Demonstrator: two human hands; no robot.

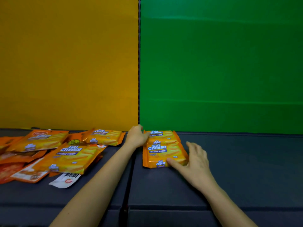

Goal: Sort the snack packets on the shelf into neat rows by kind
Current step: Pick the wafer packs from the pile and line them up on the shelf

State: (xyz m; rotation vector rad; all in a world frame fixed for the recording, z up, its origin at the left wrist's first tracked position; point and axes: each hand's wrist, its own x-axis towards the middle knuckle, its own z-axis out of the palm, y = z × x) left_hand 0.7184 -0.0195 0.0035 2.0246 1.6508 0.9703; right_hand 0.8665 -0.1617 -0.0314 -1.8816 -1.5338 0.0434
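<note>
Head view: two orange cheese wafer packets are laid one behind the other on a dark, matte shelf (246, 161), before a green panel (221, 63). The rear packet (161, 135) is met at its left edge by the left hand (136, 136); whether that edge is gripped or only nudged cannot be told. The front packet (164, 153) is touched at its near right corner by the right hand (196, 159), fingers spread and relaxed, nothing grasped. An unsorted pile (49, 154) of glossy pouches is heaped to the left, before a yellow panel (65, 63). The packets are judged light, crinkly, slippery and crushable, and best held by their long sides.
</note>
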